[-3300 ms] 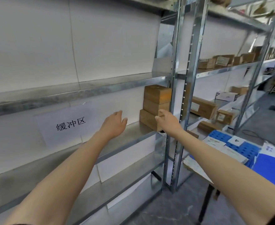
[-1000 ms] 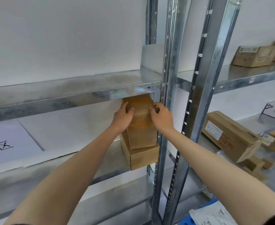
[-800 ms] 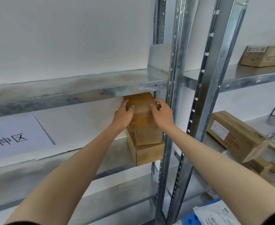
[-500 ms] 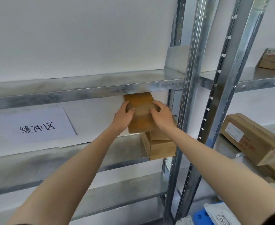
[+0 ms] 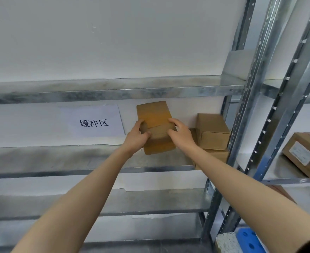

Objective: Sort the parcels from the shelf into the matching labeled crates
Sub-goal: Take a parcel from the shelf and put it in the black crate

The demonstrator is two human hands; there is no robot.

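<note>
**Held parcel.** The left hand [image 5: 136,136] and the right hand [image 5: 180,136] both grasp one brown cardboard parcel [image 5: 155,123]. Each hand takes one side, with the fingers curled over the top face and the thumb on the near face. A band of clear tape runs across the parcel between the hands. The parcel is inside the shelf bay, between the middle shelf board [image 5: 68,157] and the upper shelf board [image 5: 114,88], in front of the white wall. Its far end is tilted up towards the upper board. Whether its near edge touches the middle board cannot be told.

**Shelf bay contents.**
- At the right end of the middle board, two more cardboard parcels are stacked against the metal uprights [image 5: 249,110].
- The upper stacked parcel [image 5: 212,131] lies on the lower stacked parcel [image 5: 218,157]. The right forearm hides part of the lower one.
- The held parcel is to the left of this stack and apart from it.
- A white paper sign [image 5: 94,121] with three printed characters is fixed to the wall, just left of the held parcel.

**Adjacent bay.** Right of the uprights, a larger cardboard box [image 5: 309,152] with a white label lies on the neighbouring shelf.

**Crate.** Part of a blue crate [image 5: 249,240] shows at the bottom right, below the shelves. A white, rough-textured item [image 5: 225,241] is beside its left edge. Whether that item is inside the crate cannot be told.
</note>
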